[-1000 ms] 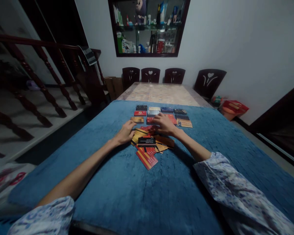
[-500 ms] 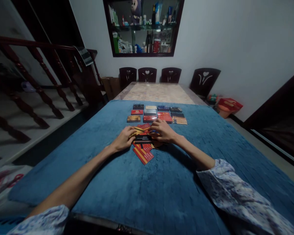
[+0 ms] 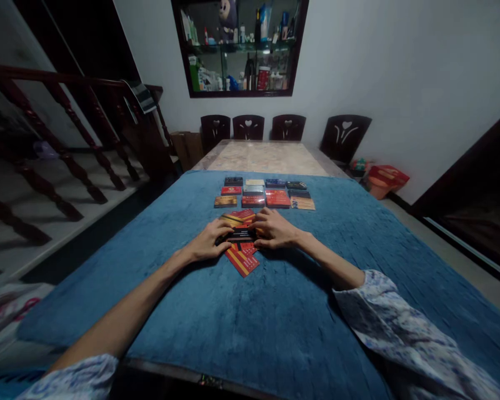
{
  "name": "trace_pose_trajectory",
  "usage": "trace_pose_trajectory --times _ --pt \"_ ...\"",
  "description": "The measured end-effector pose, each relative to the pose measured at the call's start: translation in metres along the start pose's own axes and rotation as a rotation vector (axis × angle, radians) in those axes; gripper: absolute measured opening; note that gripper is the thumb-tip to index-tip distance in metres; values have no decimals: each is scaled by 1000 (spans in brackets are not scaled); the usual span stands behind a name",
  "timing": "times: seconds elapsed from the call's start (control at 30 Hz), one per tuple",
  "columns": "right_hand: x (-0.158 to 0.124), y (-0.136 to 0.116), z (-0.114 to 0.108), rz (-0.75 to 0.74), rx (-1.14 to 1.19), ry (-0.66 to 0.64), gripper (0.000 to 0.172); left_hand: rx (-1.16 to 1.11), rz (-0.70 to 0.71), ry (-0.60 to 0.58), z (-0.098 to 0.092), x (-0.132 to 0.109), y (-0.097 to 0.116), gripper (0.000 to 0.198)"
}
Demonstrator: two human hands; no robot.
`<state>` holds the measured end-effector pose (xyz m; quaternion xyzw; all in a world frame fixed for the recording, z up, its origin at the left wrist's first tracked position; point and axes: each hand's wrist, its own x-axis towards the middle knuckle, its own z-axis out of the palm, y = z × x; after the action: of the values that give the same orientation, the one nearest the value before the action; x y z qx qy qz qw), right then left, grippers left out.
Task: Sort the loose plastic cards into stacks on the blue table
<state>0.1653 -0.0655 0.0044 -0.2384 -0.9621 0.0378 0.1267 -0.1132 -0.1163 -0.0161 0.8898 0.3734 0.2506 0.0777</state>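
A loose heap of red, gold and black cards (image 3: 240, 244) lies on the blue cloth (image 3: 250, 311) in front of me. My left hand (image 3: 208, 240) cups the heap's left side with curled fingers. My right hand (image 3: 273, 229) presses against its right side, fingers bent onto the cards. A red and gold striped card (image 3: 242, 261) sticks out at the near edge. Beyond the heap, several cards (image 3: 266, 193) lie face up in tidy rows.
The bare marble tabletop (image 3: 266, 158) extends past the cloth toward a row of dark chairs (image 3: 250, 126). A wall cabinet (image 3: 237, 47) holds bottles. A wooden stair railing (image 3: 66, 133) runs at the left. A red bag (image 3: 386, 178) sits on the floor at right.
Both hands have drawn closer together and toward me, squeezing the scattered cards into a tighter heap. The right hand came back from the rows to the heap's side.
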Motion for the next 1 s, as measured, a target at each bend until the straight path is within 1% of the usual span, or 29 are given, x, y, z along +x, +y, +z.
trace_pose_trajectory --times 0.33,0.43,0.53,0.63,0.77,0.9,1.0 --pt "1 3 6 -9 22 -4 46 21 -2 -28 -1 0 -5 29" --pt "1 4 7 -19 33 6 44 32 0 -21 0 0 -8 34" --pt "1 6 8 -39 26 30 41 54 11 -27 1 0 -11 30" --pt "3 7 8 -93 16 51 34 86 45 -42 1 -1 -13 26" --pt "4 7 7 -163 3 62 27 109 113 -44 -2 -1 -13 27" --pt "5 5 5 -191 20 72 26 131 165 -25 -4 -1 -12 27" --pt "4 5 2 -209 40 76 28 153 175 -5 -5 0 -11 26"
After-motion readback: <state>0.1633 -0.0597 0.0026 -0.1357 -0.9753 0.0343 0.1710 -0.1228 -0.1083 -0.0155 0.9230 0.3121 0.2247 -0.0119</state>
